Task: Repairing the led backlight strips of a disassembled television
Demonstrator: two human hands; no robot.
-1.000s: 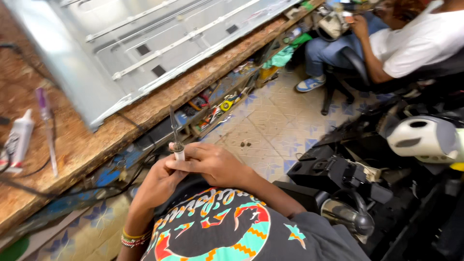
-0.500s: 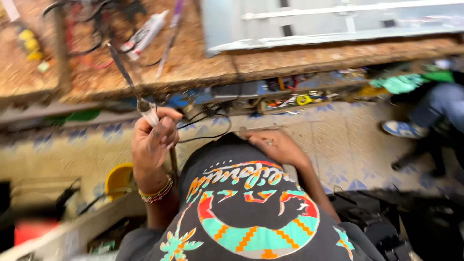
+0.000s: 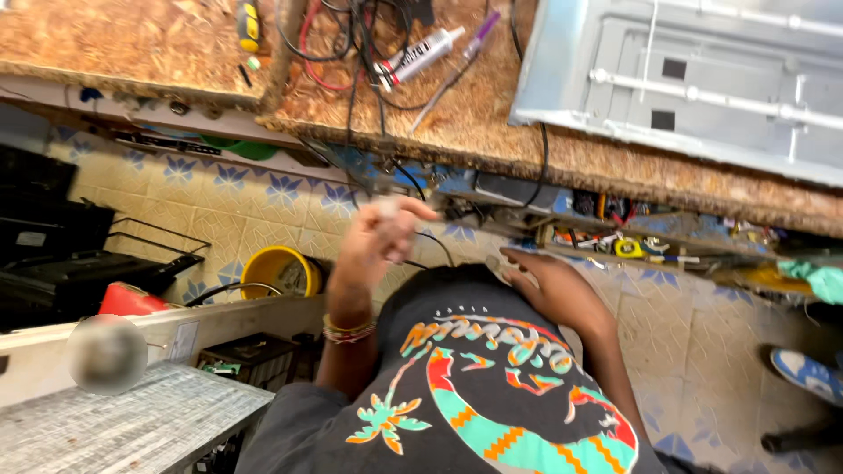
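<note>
From the head view, looking down past a dark shirt [image 3: 492,395] printed in teal, orange and red, both bare hands are out in front of the chest; the left hand [image 3: 379,239] is raised, its fingers curled in a loose clench around something small and pale, too blurred to name, with a thin black wire [image 3: 435,243] running off just beside it; a band of beaded bracelets [image 3: 348,331] sits on that wrist. The right hand [image 3: 546,283] is lower and apart from the left, fingers bent and pointing toward the workbench; whether it grips anything I cannot tell.

Above the hands lies the chipboard workbench [image 3: 474,132]; on it a tangle of black and red cables [image 3: 351,44], a pale glue tube [image 3: 421,54] lying tilted, and a thin purple pen [image 3: 461,57] just beside the tube; a yellow-handled screwdriver [image 3: 249,22] lies near the bench's far left part. To the right a grey metal panel [image 3: 694,79] with raised ribs rests flat on the bench. Under the bench edge a shelf holds small mixed parts [image 3: 615,237].

On the patterned tile floor [image 3: 219,193] stands a yellow bucket [image 3: 279,270], near a red object [image 3: 127,300]; a blue shoe [image 3: 808,373] shows at the right edge.
</note>
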